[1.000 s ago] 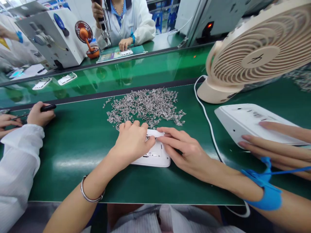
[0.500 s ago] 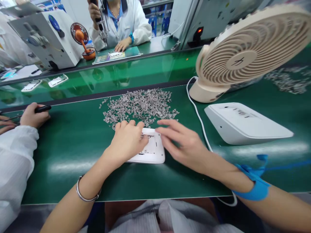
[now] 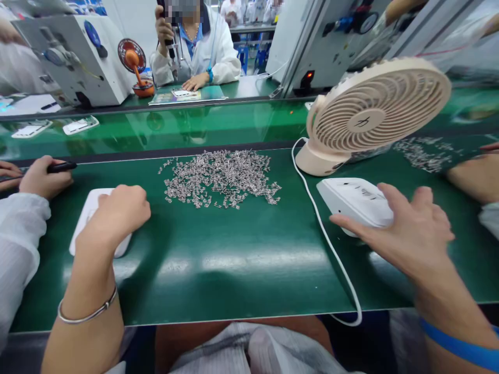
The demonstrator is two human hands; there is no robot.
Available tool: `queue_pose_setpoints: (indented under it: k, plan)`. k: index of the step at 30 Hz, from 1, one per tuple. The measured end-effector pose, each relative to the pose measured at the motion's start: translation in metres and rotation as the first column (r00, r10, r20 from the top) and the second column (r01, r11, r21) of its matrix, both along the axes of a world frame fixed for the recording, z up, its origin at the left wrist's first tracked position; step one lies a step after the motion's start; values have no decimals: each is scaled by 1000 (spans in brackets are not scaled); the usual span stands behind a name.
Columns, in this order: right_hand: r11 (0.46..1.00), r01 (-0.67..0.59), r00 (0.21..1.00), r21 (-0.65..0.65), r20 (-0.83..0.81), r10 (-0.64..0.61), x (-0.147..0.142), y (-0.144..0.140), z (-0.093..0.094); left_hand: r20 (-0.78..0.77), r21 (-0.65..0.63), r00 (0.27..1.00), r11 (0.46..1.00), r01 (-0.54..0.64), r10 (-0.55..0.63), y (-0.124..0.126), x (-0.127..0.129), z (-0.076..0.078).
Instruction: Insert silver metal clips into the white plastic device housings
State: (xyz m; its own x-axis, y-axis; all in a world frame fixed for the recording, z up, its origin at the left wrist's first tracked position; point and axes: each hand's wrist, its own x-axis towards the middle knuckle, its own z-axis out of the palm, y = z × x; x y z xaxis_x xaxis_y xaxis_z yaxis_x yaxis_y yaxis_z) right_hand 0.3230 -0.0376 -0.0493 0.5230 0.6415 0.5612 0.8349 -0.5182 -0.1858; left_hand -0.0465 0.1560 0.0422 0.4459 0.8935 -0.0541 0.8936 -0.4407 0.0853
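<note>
Lying by two hands [image 3: 117,213] [image 3: 415,226]: two white housings [image 3: 88,209] [image 3: 353,200].

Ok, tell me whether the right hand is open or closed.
Open: the right hand has its thumb and fingers spread apart, partly hiding the wedge-shaped white housing; whether they touch, I cannot tell.

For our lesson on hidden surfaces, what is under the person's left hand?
Under the left hand is a white panel. Its left edge and lower right corner show; the hand and wrist cover much of its middle, which cannot be seen.
</note>
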Motion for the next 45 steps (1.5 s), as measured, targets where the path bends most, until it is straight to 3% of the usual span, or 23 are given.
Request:
queue_pose_setpoints:
  k: [2,4,8,10,12,14,17,20,23,25,27,28,30,32,34,43,45]
  plan:
    - [999,7,1000,-42,-19,-8,14,-5,-7,-159,42,973,986,-162,166,1,-2,6]
    - [1000,-23,1000,-17,-15,23,23,-6,-11,-241,92,948,977,-193,210,-1,0,9]
    - [997,-44,999,58,-24,45,16,-8,1,-237,185,956,974,-129,171,-9,12,0]
    - [994,-73,996,81,-41,76,-5,-12,15,-208,244,972,968,-59,112,-13,20,-7]
    - [970,-197,979,142,-16,202,-34,-14,28,-139,306,990,952,29,15,-19,29,-11]
    - [910,-391,918,134,-13,397,-64,-15,37,-33,324,993,938,120,-116,-27,37,-14]
    - [730,-681,728,62,-53,684,-100,-11,36,163,213,922,925,316,-352,-39,48,-19]
    - [580,-815,577,-5,-108,810,-118,0,30,308,69,808,858,508,-503,-51,55,-27]
    - [519,-854,506,14,-207,838,-115,20,34,314,-47,788,821,569,-529,-57,60,-36]
    - [572,-815,527,87,-299,796,-103,41,40,301,-88,798,818,568,-522,-57,62,-40]
    - [704,-697,630,136,-353,692,-86,68,44,306,-96,802,821,563,-513,-57,63,-43]
    - [777,-620,704,110,-361,612,-78,82,44,304,-94,808,828,553,-505,-56,64,-43]
    - [857,-511,816,-66,-351,459,-62,109,39,272,-87,838,856,510,-472,-56,65,-43]
    - [858,-472,858,-205,-332,392,-52,131,32,223,-83,870,881,466,-439,-55,66,-41]
    - [840,-483,857,-248,-330,396,-48,145,25,194,-98,887,892,442,-419,-55,66,-39]
    - [752,-626,771,-205,-304,559,-43,151,12,255,-174,887,884,434,-385,-46,59,-32]
    - [733,-651,756,-199,-261,601,-40,150,10,266,-241,895,874,423,-359,-46,55,-26]
